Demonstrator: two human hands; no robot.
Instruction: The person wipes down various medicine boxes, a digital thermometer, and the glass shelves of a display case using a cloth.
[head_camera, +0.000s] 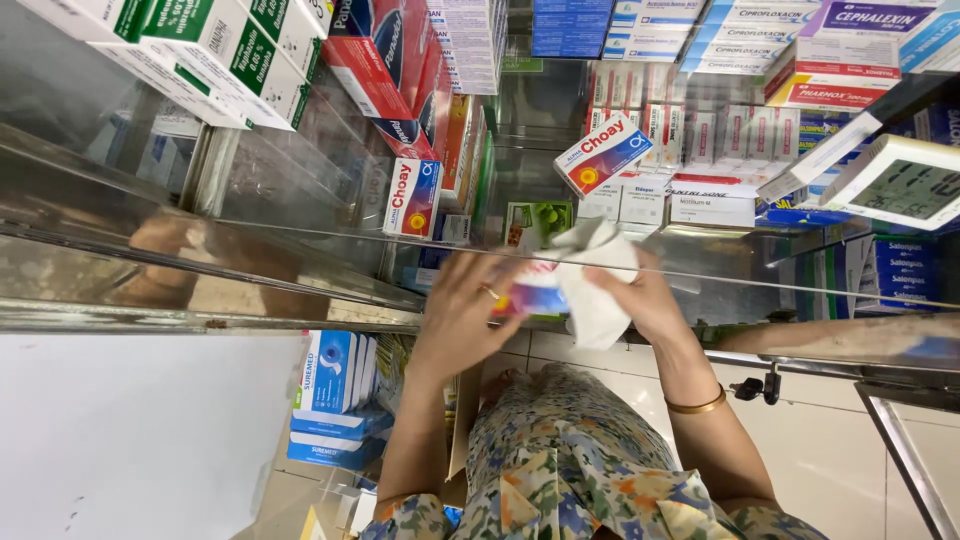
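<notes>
Small box (530, 292), white with pink and blue, gripped between both hands. White and green cartons (215, 50) upper left. Red cartons (385, 65) beside them. Two white-red-blue boxes: one upright (412, 197) at centre left, one tilted (603, 153) at centre. Green-fruit pack (537, 222) behind glass. Rows of white and red boxes (700, 130) upper right. Grey-screened white display (903, 182) far right. Blue and white cartons (335, 385) stacked lower left.

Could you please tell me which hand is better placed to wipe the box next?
Probably the right: the right hand holds the cloth against the box, while the left hand grips the box.
</notes>
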